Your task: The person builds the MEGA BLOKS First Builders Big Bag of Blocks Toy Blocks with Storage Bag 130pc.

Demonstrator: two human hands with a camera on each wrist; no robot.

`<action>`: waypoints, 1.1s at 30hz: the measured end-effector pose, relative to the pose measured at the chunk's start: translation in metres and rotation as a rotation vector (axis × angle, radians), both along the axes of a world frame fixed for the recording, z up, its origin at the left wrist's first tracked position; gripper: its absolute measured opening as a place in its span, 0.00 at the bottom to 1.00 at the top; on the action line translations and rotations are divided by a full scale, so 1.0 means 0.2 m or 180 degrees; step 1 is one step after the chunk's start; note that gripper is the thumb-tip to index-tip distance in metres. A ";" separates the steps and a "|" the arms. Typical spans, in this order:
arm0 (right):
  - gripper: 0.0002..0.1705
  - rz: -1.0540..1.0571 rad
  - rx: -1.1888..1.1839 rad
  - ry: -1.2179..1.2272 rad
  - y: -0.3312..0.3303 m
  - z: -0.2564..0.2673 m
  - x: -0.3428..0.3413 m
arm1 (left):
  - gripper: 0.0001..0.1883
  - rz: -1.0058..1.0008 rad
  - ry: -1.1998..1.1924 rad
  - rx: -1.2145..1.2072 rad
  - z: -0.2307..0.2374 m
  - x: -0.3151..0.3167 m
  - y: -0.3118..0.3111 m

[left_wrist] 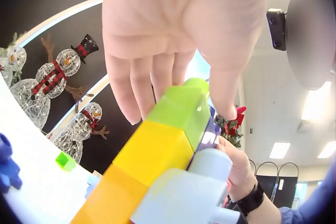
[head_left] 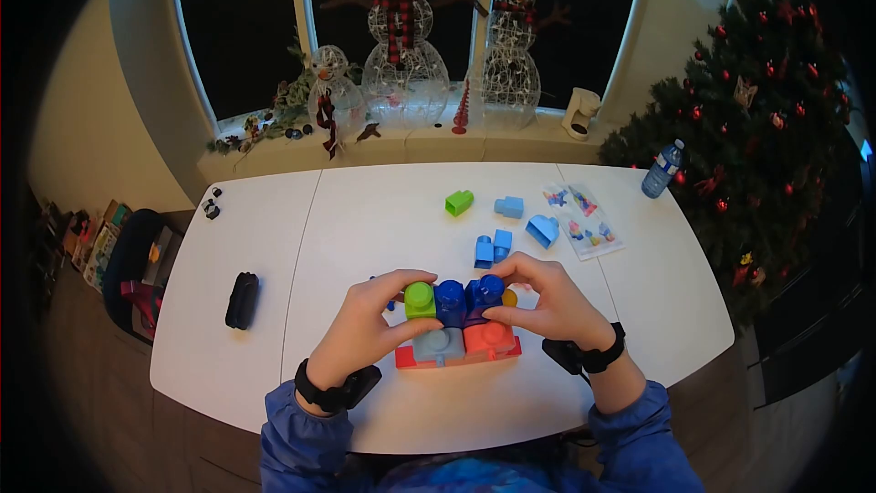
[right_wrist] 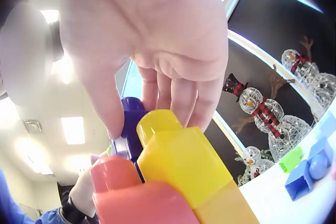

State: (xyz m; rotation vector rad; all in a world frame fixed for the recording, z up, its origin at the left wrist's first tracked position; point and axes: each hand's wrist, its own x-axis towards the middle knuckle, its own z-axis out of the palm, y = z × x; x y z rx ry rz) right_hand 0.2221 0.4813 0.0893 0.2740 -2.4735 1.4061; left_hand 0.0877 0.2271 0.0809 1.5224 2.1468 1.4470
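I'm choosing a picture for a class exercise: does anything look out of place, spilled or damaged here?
Nothing stands out: I see no spill or damage. The block build looks intact, and the loose green block merely lies on its side, hollow end showing.

We see a build of chunky plastic blocks [head_left: 461, 327], studs up. In its back row we find a green block [head_left: 421, 299] at the left end, stacked on a yellow block [left_wrist: 155, 148] and an orange block [left_wrist: 110, 195], with two dark blue blocks [head_left: 450, 306] beside it. In front, lower, we see a pale grey-blue block [head_left: 438, 344] and a coral block [head_left: 489, 338] side by side.
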 end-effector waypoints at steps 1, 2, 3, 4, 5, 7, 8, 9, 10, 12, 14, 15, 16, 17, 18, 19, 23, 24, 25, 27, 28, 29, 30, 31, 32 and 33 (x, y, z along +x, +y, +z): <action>0.22 -0.0005 0.0087 0.0043 -0.01 0.00 0.00 | 0.30 0.0056 -0.0021 0.0002 -0.02 0.01 0.01; 0.21 -0.0010 0.0175 0.0085 -0.03 0.01 0.00 | 0.30 0.0113 -0.0042 0.0004 -0.03 0.01 0.01; 0.21 -0.0015 0.0262 0.0127 -0.04 0.01 0.00 | 0.29 0.0112 -0.0062 0.0024 -0.02 0.01 0.02; 0.21 -0.0029 0.0236 0.0117 -0.04 0.01 0.00 | 0.28 0.0108 -0.0082 0.0043 -0.02 0.01 0.02; 0.21 -0.0041 0.0213 0.0108 -0.04 0.00 0.00 | 0.28 0.0106 -0.0101 0.0065 -0.02 0.01 0.03; 0.21 -0.0055 0.0187 0.0118 -0.04 -0.01 0.00 | 0.26 0.0069 -0.0197 0.0123 -0.02 0.00 0.03; 0.21 -0.0058 0.0184 0.0135 -0.04 -0.02 -0.01 | 0.25 0.0053 -0.0245 0.0151 -0.02 0.00 0.03; 0.21 -0.0063 0.0182 0.0151 -0.04 -0.02 -0.01 | 0.25 0.0065 -0.0241 0.0122 -0.02 0.00 0.03; 0.21 -0.0091 0.0201 0.0158 -0.05 -0.02 0.00 | 0.25 0.0076 -0.0235 0.0095 -0.01 0.01 0.03; 0.21 -0.0148 0.0240 0.0170 -0.06 -0.02 0.00 | 0.26 0.0075 -0.0233 0.0083 -0.01 0.00 0.03; 0.22 -0.0071 0.0330 0.0025 -0.04 -0.01 0.00 | 0.26 0.0061 -0.0242 0.0108 -0.02 0.00 0.03; 0.22 -0.0030 0.0375 -0.0046 -0.02 0.00 -0.01 | 0.27 0.0112 -0.0197 0.0095 -0.03 0.01 0.02; 0.23 0.0059 0.0319 0.0074 0.01 0.01 -0.03 | 0.27 0.0163 -0.0151 0.0083 -0.03 0.01 0.02; 0.23 0.0148 0.0266 0.0193 0.05 0.02 -0.07 | 0.28 0.0214 -0.0104 0.0074 -0.04 0.02 0.02; 0.23 0.0237 0.0217 0.0311 0.10 0.03 -0.12 | 0.28 0.0283 -0.0166 0.0116 -0.05 0.03 0.02; 0.25 -0.0009 0.0285 0.0235 0.14 0.03 -0.17 | 0.29 0.0352 -0.0229 0.0159 -0.06 0.04 0.02; 0.24 -0.0389 0.1361 0.0246 0.28 0.04 -0.47 | 0.32 0.0372 -0.0347 0.0120 -0.08 0.06 0.00; 0.24 -0.0330 0.1583 0.0200 0.32 0.01 -0.56 | 0.31 0.0329 -0.0440 0.0135 -0.09 0.05 0.00; 0.24 -0.0270 0.1808 0.0152 0.36 -0.03 -0.64 | 0.30 0.0284 -0.0537 0.0154 -0.11 0.05 0.00; 0.19 -0.0417 0.2390 0.0270 0.41 -0.15 -0.81 | 0.29 0.0229 -0.0620 0.0127 -0.13 0.04 0.00; 0.17 -0.0492 0.2675 0.0331 0.42 -0.21 -0.89 | 0.28 0.0220 -0.0604 0.0081 -0.13 0.03 0.00; 0.17 -0.0568 0.2934 0.0251 0.42 -0.28 -0.95 | 0.27 0.0210 -0.0587 0.0033 -0.13 0.03 0.00; 0.16 -0.0648 0.3191 0.0173 0.42 -0.33 -1.00 | 0.26 0.0226 -0.0589 0.0026 -0.13 0.03 0.00; 0.16 -0.0730 0.3447 0.0097 0.41 -0.36 -1.04 | 0.26 0.0241 -0.0589 0.0018 -0.13 0.03 0.00; 0.16 -0.0707 0.3529 -0.0032 0.41 -0.39 -1.06 | 0.25 0.0258 -0.0588 0.0011 -0.13 0.03 0.00; 0.16 -0.0685 0.3609 -0.0161 0.41 -0.41 -1.09 | 0.25 0.0259 -0.0593 0.0021 -0.13 0.03 0.00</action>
